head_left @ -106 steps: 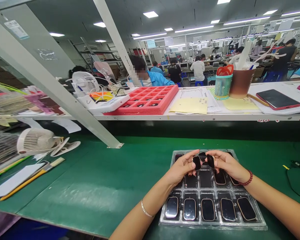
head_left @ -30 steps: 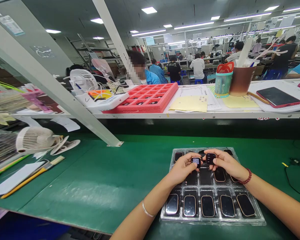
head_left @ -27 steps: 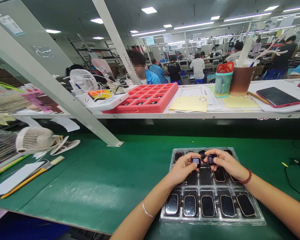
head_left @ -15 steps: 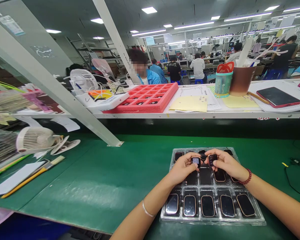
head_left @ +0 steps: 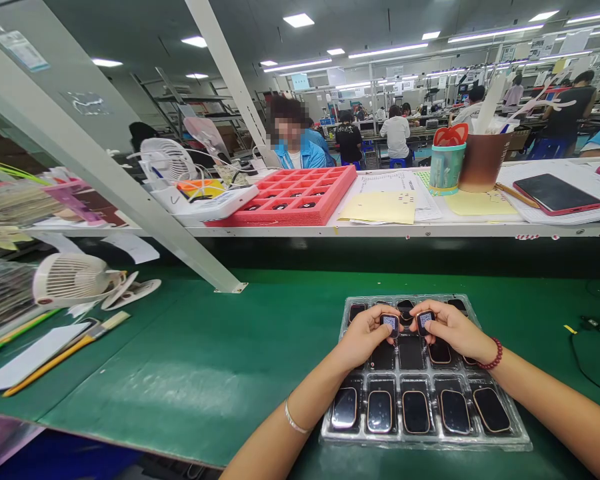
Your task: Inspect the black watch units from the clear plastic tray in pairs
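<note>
Left hand [head_left: 363, 339] grasps watch A [head_left: 390, 322]; right hand [head_left: 455, 329] grasps watch B [head_left: 424, 320]. Both show code patterns, held just apart above the tray [head_left: 430, 441]. Its front row holds five watches [head_left: 416, 412].

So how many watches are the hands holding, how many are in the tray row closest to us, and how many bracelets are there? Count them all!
Held watches: 2, one in the left hand, one in the right hand
Front-row watches: 5
Bracelets: 2, one silvery, one red
Total: 9
</note>
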Available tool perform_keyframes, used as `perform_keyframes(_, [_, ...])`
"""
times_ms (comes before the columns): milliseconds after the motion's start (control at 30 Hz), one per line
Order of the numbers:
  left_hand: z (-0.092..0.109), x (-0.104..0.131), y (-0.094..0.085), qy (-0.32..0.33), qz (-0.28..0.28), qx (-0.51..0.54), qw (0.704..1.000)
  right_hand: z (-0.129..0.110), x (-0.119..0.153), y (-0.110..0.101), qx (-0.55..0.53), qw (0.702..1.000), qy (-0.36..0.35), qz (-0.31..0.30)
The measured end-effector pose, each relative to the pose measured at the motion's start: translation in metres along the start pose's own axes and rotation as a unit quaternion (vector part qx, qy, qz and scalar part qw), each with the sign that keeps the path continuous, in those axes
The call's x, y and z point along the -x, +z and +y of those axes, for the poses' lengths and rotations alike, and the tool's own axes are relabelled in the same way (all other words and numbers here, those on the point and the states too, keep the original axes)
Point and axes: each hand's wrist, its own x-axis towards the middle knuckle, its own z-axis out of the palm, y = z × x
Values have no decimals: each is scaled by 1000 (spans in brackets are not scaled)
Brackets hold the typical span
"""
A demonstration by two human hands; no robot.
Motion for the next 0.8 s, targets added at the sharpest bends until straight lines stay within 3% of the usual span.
perform_keyframes(800, [0, -1, 1, -2, 0, 6, 1000, 2, -1, 1, 21, 1000, 15, 1])
